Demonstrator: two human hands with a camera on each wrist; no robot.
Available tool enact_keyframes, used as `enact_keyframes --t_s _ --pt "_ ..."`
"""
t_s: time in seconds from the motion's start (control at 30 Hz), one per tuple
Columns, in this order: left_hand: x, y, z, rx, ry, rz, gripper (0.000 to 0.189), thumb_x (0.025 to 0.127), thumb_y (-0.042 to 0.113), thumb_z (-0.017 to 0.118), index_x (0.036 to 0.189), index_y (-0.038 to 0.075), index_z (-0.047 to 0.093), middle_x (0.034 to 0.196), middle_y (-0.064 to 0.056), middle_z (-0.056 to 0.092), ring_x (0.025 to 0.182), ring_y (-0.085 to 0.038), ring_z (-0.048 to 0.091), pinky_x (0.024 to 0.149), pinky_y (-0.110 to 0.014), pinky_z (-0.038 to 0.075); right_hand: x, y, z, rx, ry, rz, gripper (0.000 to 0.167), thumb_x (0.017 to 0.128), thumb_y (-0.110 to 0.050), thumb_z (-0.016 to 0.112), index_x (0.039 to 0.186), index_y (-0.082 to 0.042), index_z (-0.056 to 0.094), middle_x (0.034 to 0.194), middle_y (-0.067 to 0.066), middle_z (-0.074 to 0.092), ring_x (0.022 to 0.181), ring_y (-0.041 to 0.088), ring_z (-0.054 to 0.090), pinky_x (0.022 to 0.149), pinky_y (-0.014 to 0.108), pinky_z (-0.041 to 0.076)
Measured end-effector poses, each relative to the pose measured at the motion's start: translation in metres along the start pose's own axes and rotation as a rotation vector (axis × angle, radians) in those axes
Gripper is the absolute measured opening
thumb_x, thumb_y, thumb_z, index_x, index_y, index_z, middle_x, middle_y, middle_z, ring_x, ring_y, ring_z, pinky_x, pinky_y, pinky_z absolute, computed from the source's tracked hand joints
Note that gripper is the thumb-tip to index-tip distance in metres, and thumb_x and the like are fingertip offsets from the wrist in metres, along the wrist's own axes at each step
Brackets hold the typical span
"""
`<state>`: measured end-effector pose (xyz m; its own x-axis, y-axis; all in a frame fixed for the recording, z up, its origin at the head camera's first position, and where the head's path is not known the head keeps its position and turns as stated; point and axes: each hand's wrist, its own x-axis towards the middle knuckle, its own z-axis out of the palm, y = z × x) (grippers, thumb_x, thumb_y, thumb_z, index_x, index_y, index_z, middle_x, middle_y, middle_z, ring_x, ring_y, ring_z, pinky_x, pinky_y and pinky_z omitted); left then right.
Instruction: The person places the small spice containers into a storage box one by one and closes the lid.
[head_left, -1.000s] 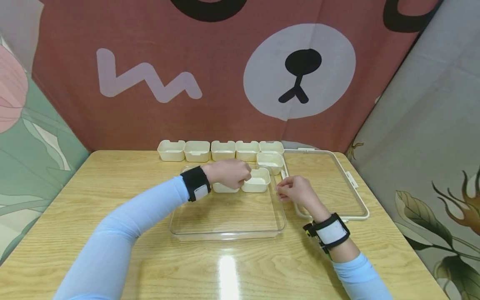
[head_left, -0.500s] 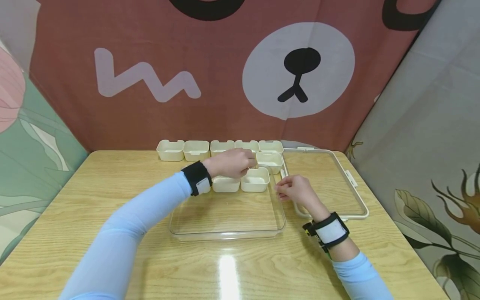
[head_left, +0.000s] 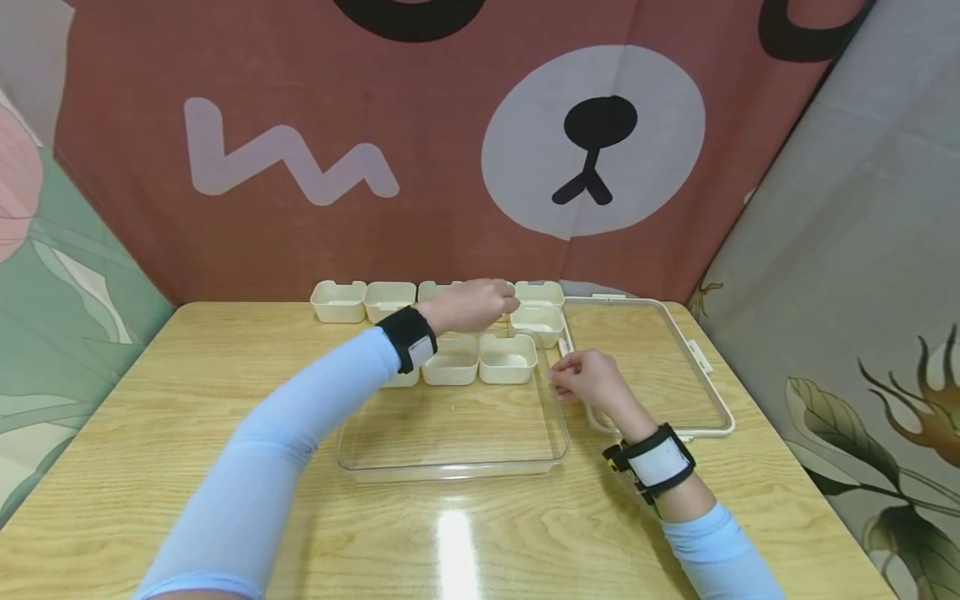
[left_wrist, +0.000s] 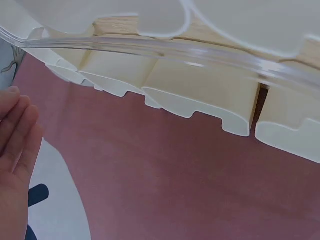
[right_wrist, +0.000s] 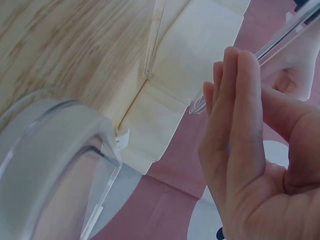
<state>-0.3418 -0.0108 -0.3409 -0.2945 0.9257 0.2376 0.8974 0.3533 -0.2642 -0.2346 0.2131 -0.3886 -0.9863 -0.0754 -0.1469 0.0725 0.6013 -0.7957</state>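
Reaching farther back — left hand (head_left: 471, 305) over rear cups (head_left: 390, 298), grip loose; right hand (head_left: 594, 382) pinching clear box (head_left: 453, 472).

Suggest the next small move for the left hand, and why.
I would probably lower the left hand and pinch the cream cup just behind the far right corner of the clear bin. The hand hovers close to that cup, holding nothing; the right hand pinches the bin's rim; and there is room inside, in front of the row of cups.
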Motion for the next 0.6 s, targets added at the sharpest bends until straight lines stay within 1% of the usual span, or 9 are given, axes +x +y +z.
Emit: enact_keyframes --t_s 0.17,0.23,0.33,0.43,0.6 --pt "0.006 -0.005 0.006 0.011 0.016 0.005 0.023 0.091 -0.008 0.049 0.091 0.005 0.068 0.082 -0.006 0.062 0.075 -0.017 0.058 0.066 -0.026 0.048 0.000 -0.001 0.001 -0.003 0.002 0.004 0.018 0.089 -0.013 0.065 0.098 0.003 0.066 0.082 0.013 0.070 0.064 0.013 0.067 0.069 0.038 0.058" --pt "0.009 -0.007 0.007 0.005 0.007 -0.003 0.024 0.091 -0.008 0.049 0.092 0.005 0.069 0.083 -0.006 0.063 0.077 -0.018 0.060 0.067 -0.026 0.049 0.001 -0.002 0.001 -0.002 0.004 0.007 0.018 0.089 -0.013 0.065 0.098 0.003 0.066 0.083 0.013 0.070 0.064 0.013 0.067 0.068 0.037 0.058" --pt "0.013 -0.010 0.010 -0.016 -0.017 -0.020 0.024 0.092 -0.007 0.049 0.094 0.005 0.070 0.085 -0.007 0.064 0.079 -0.019 0.061 0.069 -0.026 0.051 0.000 -0.003 0.001 0.003 0.006 0.008 0.018 0.089 -0.013 0.065 0.098 0.003 0.066 0.083 0.013 0.070 0.064 0.013 0.067 0.067 0.036 0.058" --pt "0.018 -0.013 0.015 -0.038 -0.053 -0.040 0.024 0.092 -0.006 0.050 0.097 0.006 0.071 0.090 -0.007 0.066 0.084 -0.020 0.063 0.074 -0.026 0.052 0.000 -0.003 0.001 0.004 0.006 0.009 0.018 0.089 -0.013 0.066 0.098 0.003 0.067 0.083 0.013 0.070 0.064 0.013 0.067 0.067 0.036 0.058" --pt "0.025 -0.013 0.021 -0.095 -0.111 -0.060 0.031 0.090 -0.010 0.050 0.103 0.008 0.072 0.097 -0.007 0.068 0.093 -0.020 0.064 0.080 -0.027 0.052 -0.001 -0.002 0.000 -0.002 0.002 0.016 0.018 0.089 -0.013 0.066 0.097 0.003 0.067 0.083 0.013 0.070 0.064 0.013 0.066 0.069 0.038 0.058"
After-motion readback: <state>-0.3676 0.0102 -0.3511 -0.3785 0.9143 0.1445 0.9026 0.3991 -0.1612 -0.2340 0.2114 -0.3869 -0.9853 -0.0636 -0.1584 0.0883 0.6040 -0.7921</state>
